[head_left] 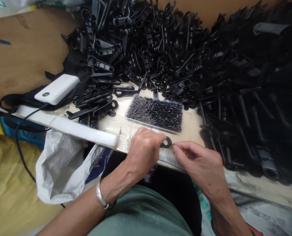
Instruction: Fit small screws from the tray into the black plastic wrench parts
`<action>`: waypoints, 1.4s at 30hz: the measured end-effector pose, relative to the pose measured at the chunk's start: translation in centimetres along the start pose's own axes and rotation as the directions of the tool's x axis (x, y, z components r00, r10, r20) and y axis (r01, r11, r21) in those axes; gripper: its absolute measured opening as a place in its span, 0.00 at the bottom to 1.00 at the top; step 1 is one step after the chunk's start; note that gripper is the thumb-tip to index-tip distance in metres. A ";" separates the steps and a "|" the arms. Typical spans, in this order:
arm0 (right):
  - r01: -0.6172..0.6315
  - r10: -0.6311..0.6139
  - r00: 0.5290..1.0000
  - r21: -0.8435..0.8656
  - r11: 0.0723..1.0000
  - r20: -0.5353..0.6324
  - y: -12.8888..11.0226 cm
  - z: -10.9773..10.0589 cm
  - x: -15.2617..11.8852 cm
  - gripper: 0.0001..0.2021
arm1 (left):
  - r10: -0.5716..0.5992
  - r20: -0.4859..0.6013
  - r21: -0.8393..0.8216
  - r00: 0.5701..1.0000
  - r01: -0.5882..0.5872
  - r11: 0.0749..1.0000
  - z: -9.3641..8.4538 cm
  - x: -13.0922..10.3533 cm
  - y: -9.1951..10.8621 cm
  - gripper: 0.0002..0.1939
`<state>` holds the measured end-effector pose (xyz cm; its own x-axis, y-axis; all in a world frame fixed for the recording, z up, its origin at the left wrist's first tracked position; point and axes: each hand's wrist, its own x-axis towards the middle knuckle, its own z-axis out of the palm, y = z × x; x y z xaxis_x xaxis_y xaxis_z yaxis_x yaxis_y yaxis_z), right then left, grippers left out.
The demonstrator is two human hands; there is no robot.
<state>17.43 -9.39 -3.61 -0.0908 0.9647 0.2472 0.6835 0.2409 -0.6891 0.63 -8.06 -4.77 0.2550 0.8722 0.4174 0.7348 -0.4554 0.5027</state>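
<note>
Your left hand (pixel 144 144) is closed around a black plastic ring-ended part (pixel 169 142) at the near edge of the worktop (pixel 192 123), just in front of the clear plastic box (pixel 153 126); the grip appears to steady it, leaving the ring exposed. Your right hand (pixel 201 162) has thumb and forefinger together at the ring's rim; whether a small piece lies between them cannot be told. The box of small silver and black pieces (pixel 141 109) stands near both hands, presumably for short reach. Similar black parts (pixel 146 36) are heaped behind.
</note>
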 end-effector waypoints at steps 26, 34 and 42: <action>0.180 -0.177 0.984 -0.128 0.975 0.035 -0.7 0.3 0.0 0.05 | -0.086 -0.003 -0.203 0.996 0.083 0.976 -1.7 -3.1 -0.8 0.15; 0.413 -0.405 0.910 -0.253 0.875 0.086 -0.7 0.8 0.3 0.05 | -0.093 -0.027 -0.244 0.995 0.084 0.966 -1.3 -3.3 -0.7 0.15; 0.524 -0.472 0.851 -0.352 0.776 0.228 -1.2 0.5 0.3 0.08 | -0.098 -0.046 -0.281 0.994 0.081 0.956 -1.3 -3.3 -0.6 0.15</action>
<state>16.22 -9.33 -3.11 -0.5652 0.7319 0.3806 0.7372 0.6552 -0.1653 -1.52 -10.91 -5.51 0.1525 0.9035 0.4006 0.5466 -0.4148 0.7274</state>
